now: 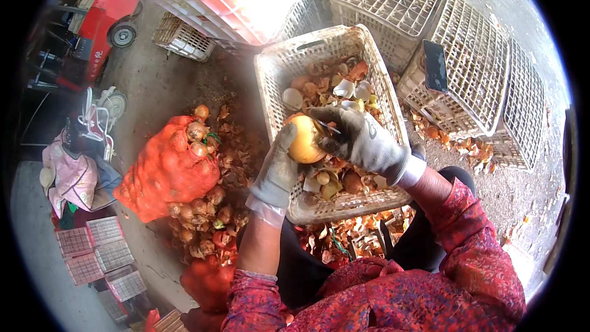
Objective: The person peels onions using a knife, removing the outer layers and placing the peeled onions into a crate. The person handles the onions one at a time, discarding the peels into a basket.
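A yellow onion [304, 139] is gripped by my gloved left hand [279, 166] above a plastic crate. My gloved right hand [364, 140] is closed around a small knife [329, 126], whose blade lies close to the onion's right side. The fingers hide the knife's handle. Beneath both hands, the dirty white crate [272, 97] tilts across my lap area, with onion skins, cut scraps and a few pale onion pieces [292, 98] inside. Both gloves are grey with darker, soiled palms and fingers.
An orange mesh sack [173, 170] of onions lies at left, with loose onions [198, 212] beside it. Upturned lattice crates [470, 60] stand at right, a phone [435, 65] on one. Stacked crates [216, 0] rise ahead. A red vehicle [99, 32] is far left.
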### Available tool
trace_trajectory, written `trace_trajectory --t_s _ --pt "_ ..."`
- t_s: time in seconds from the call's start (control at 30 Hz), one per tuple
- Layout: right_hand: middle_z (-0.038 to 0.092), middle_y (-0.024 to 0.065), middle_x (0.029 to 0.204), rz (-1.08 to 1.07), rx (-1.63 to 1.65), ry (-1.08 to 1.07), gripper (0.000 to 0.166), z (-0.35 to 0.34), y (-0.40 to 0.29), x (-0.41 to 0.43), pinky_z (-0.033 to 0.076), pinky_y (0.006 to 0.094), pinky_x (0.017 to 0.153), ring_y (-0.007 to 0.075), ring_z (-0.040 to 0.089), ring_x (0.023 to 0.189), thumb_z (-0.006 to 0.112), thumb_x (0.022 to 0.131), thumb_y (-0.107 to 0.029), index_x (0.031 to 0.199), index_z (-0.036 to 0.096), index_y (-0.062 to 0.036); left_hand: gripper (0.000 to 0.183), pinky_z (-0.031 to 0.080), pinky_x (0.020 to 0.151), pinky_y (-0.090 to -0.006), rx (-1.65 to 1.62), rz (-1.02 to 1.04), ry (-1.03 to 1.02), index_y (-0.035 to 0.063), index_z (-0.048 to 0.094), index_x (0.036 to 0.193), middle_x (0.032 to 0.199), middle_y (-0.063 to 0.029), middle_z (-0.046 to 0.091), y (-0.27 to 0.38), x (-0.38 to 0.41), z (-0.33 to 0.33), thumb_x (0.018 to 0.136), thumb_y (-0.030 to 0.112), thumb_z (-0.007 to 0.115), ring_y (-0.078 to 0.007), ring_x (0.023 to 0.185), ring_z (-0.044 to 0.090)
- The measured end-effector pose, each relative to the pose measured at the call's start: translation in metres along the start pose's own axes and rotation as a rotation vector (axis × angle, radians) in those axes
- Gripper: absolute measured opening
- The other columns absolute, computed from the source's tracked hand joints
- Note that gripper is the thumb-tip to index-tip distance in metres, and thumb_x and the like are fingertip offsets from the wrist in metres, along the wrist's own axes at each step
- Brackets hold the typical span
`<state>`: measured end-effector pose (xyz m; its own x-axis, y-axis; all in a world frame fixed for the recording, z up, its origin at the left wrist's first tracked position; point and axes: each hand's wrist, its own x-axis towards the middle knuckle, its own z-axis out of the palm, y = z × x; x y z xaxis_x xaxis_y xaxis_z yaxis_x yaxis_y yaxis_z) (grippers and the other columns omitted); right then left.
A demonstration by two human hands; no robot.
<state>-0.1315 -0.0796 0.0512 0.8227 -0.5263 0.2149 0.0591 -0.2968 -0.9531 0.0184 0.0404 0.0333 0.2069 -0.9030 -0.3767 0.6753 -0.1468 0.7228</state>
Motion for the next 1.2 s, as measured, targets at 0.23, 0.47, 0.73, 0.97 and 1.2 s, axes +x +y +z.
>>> trace_trajectory --t_s 0.23,0.47,0.73,0.97,1.2 --pt "0.065 0.0083 0.088 0.059 -0.118 -0.035 0.034 -0.006 0.012 -0.003 0.049 0.0281 0.071 0.015 0.062 0.079 0.064 0.079 -0.009 0.112 0.059 -0.0016 0.06 0.057 0.069 -0.037 0.039 -0.08 -0.026 0.0052 0.047 0.12 0.103 -0.0097 0.059 -0.004 -0.004 0.003 0.081 0.047 0.065 -0.0213 0.088 0.063" --pt "0.061 0.0044 0.07 0.575 0.563 -0.093 0.028 -0.025 0.0 0.005 0.046 0.0222 0.04 0.0096 0.057 0.051 0.065 0.085 -0.023 0.101 0.063 0.0002 0.063 0.059 0.054 -0.0355 -0.093 -0.029 -0.1 0.007 0.046 0.119 0.102 -0.0142 0.06 -0.003 -0.009 0.014 0.079 0.052 0.065 -0.0251 0.083 0.066" --pt "0.06 0.0025 0.07 0.603 0.42 0.027 0.025 -0.01 -0.014 0.003 0.046 0.023 0.044 0.0093 0.055 0.052 0.072 0.077 -0.017 0.094 0.062 -0.0017 0.08 0.055 0.081 -0.0391 0.074 0.024 -0.065 0.0042 0.04 0.129 0.114 -0.0121 0.056 0.004 -0.009 0.012 0.075 0.055 0.069 -0.0223 0.101 0.058" --pt "0.059 0.0063 0.062 0.582 0.825 0.159 0.012 -0.01 -0.004 0.006 0.045 0.0265 0.037 0.0147 0.054 0.042 0.065 0.078 -0.01 0.082 0.06 0.0001 0.076 0.044 0.098 -0.0353 0.317 0.47 0.068 0.0008 0.038 0.135 0.125 -0.0094 0.051 -0.004 0.003 0.023 0.077 0.033 0.074 -0.0204 0.111 0.053" --pt "0.055 0.0034 0.056 0.421 1.226 0.108 0.019 0.005 0.017 0.004 0.04 0.0222 0.037 0.0126 0.048 0.037 0.058 0.083 -0.022 0.081 0.059 -0.0032 0.065 0.045 0.096 -0.0374 -0.347 0.21 -0.061 0.0029 0.038 0.136 0.125 -0.0088 0.053 -0.01 0.016 0.008 0.086 0.038 0.062 -0.0206 0.112 0.054"
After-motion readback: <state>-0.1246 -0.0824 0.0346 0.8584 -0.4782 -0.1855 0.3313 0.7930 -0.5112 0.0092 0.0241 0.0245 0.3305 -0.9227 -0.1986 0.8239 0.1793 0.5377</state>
